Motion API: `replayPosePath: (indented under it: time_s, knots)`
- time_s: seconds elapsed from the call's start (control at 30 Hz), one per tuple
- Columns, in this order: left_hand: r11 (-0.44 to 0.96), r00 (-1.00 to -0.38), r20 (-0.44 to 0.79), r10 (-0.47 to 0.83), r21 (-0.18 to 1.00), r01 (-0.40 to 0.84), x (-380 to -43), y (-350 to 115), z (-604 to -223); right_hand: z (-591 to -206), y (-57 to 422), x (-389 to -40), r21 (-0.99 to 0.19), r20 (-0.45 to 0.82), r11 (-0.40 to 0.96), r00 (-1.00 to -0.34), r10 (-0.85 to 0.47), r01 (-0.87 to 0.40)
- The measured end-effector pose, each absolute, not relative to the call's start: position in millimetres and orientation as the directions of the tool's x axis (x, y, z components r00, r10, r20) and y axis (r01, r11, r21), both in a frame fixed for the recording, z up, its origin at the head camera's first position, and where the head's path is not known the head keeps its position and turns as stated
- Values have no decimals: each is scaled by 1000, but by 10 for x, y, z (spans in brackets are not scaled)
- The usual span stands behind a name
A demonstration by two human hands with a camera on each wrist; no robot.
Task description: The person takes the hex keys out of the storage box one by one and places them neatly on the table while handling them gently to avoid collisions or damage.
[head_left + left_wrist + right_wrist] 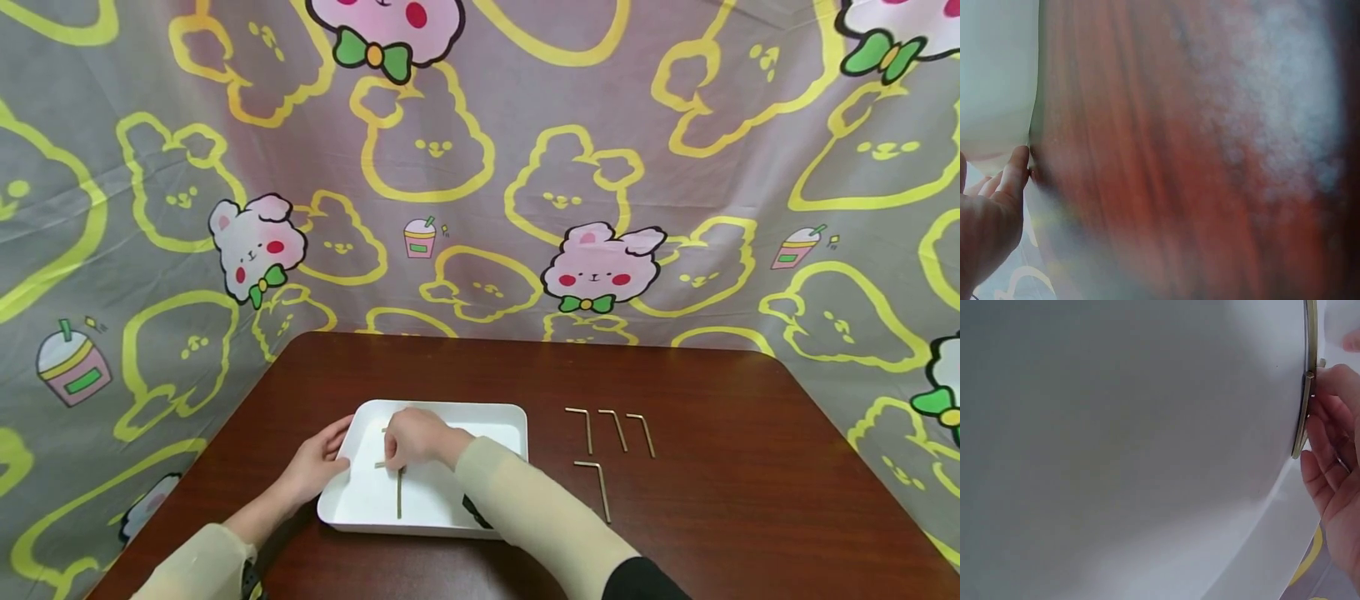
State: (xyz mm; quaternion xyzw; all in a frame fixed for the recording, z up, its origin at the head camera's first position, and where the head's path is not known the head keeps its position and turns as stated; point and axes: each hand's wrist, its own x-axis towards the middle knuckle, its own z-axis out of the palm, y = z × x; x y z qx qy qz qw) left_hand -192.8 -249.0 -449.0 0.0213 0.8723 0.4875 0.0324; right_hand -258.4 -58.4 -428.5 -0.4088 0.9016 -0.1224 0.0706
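Observation:
A white tray (442,521) sits on the table, seen in the head view. My left hand (313,467) holds its left edge, thumb at the rim. In the left wrist view, the fingers (1017,165) are at the tray's edge. Over the tray's left part, my right hand (416,437) has curled fingers and pinches a brass-coloured L-shaped hex key (1312,337), partly hidden by the hand. Another hex key (399,500) lies in the tray just below that hand, its long arm towards me.
Right of the tray, several more hex keys (602,492) lie on the brown table (712,500), most in a row farther back. A patterned cloth (480,167) hangs behind and at both sides of the table.

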Motion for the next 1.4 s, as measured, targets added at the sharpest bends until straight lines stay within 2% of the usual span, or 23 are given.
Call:
replayPosePath:
  time_s: [0.33,0.47,0.93,1.4]
  knots:
    - [526,-997,-33,63,851,5,-1889,-2490,-4502,-4303,-555,-2600,-430,-9,530,-583,-812,-731]
    - [526,-997,-31,65,850,8,-1881,-2491,-4501,-4306,-545,-2610,-504,-21,511,-582,-813,-696]
    - [546,-997,-37,62,838,2,-1893,-2489,-4485,-4188,-492,-2621,-552,-15,502,-594,-804,-666]
    - [539,-997,-33,66,843,8,-1914,-2483,-4486,-3967,-295,-2761,-593,48,472,-614,-788,-652]
